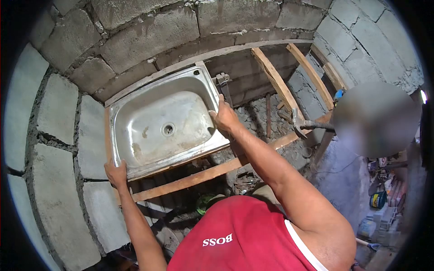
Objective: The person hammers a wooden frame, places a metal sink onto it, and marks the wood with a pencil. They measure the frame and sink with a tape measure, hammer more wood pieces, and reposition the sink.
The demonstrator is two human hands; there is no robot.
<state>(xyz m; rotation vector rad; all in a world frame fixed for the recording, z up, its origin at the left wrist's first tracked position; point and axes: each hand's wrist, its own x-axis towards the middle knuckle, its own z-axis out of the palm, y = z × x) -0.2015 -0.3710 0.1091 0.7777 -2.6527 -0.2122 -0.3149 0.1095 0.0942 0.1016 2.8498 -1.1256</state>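
A stainless steel sink (pixel 181 115) with a round drain and some brown stains lies in a wooden frame (pixel 194 179) against the block wall. My left hand (pixel 116 174) grips the sink's near left corner. On the right rim, my right hand (pixel 224 118) is closed round the edge, its thumb over the inner side. Along the sink's near side, a gap shows between its rim and the front wooden rail. The undersides of the rims and the fingertips beneath them are hidden.
A hammer (pixel 299 123) rests on the front rail at the right, near a blurred round area. Wooden crosspieces (pixel 275 79) span the frame over rubble. Block walls (pixel 149 43) rise behind and at the left. A bucket (pixel 378 199) and clutter stand at the lower right.
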